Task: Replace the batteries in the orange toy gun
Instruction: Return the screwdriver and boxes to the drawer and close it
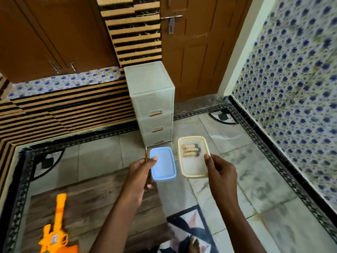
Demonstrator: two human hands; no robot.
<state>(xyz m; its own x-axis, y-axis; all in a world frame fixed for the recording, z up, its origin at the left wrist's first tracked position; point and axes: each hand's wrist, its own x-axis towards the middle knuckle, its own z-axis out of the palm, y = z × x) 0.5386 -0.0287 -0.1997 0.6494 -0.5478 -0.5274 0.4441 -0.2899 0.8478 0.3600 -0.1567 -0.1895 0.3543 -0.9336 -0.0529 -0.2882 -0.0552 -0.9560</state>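
Our left hand [140,172] has its fingers curled round a thin orange screwdriver [146,161] & its thumb sits on the blue lid [162,164]. Our right hand [221,172] pinches the near edge of the cream box [182,161], fingers bent on the rim. Batteries [190,150] lie in the far end of the box. Lid & box sit side by side on the floor. The orange toy gun [56,232] lies near left on the wood board [94,203], well apart from both hands. A white drawer unit [151,105] stands just past the lid.
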